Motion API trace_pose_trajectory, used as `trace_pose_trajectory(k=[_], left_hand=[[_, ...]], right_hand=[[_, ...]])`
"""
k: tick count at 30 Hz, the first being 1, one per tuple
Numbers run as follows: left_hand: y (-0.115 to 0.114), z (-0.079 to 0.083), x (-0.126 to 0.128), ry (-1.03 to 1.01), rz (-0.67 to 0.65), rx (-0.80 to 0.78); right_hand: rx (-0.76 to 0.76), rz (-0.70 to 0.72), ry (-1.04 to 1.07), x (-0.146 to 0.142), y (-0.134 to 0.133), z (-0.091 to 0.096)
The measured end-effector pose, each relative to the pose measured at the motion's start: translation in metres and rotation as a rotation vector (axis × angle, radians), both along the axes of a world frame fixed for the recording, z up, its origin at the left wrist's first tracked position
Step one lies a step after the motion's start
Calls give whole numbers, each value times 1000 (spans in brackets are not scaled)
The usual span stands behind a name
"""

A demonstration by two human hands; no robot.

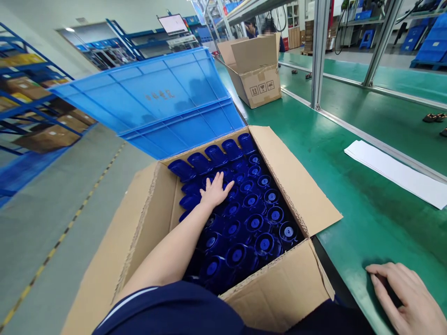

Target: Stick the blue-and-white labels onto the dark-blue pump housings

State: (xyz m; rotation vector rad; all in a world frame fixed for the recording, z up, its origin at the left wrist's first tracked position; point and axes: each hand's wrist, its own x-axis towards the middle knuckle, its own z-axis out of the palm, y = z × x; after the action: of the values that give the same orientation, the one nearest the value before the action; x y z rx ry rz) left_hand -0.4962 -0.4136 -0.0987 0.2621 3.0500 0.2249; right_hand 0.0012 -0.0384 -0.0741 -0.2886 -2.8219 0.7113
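An open cardboard box in front of me is packed with several dark blue plastic parts standing in rows. My left hand reaches into the box, fingers spread flat on top of the blue parts near the far left rows, holding nothing. My right hand rests on the green table at the lower right, fingers curled down against the surface, with nothing seen in it.
A big blue plastic crate tilts behind the box. A second open cardboard box stands farther along the table. White sheets lie to the right. Blue shelving with cartons lines the left. People stand far back.
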Motion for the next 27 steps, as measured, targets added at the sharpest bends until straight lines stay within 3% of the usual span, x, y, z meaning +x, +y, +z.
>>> trace_pose_trajectory(k=[5, 10, 16, 23, 27], left_hand=[[-36, 15, -3, 100, 119, -16], [-70, 3, 4, 68, 207, -53], [-74, -13, 21, 58, 226, -92], [-76, 2, 19, 26, 222, -105], [-86, 6, 52, 39, 181, -105]], right_hand=[[-16, 4, -9, 1, -1, 5], [-21, -3, -15, 1, -1, 11], [-53, -14, -9, -1, -2, 15], [-75, -14, -17, 2, -2, 20], [-82, 1, -25, 2, -1, 19]])
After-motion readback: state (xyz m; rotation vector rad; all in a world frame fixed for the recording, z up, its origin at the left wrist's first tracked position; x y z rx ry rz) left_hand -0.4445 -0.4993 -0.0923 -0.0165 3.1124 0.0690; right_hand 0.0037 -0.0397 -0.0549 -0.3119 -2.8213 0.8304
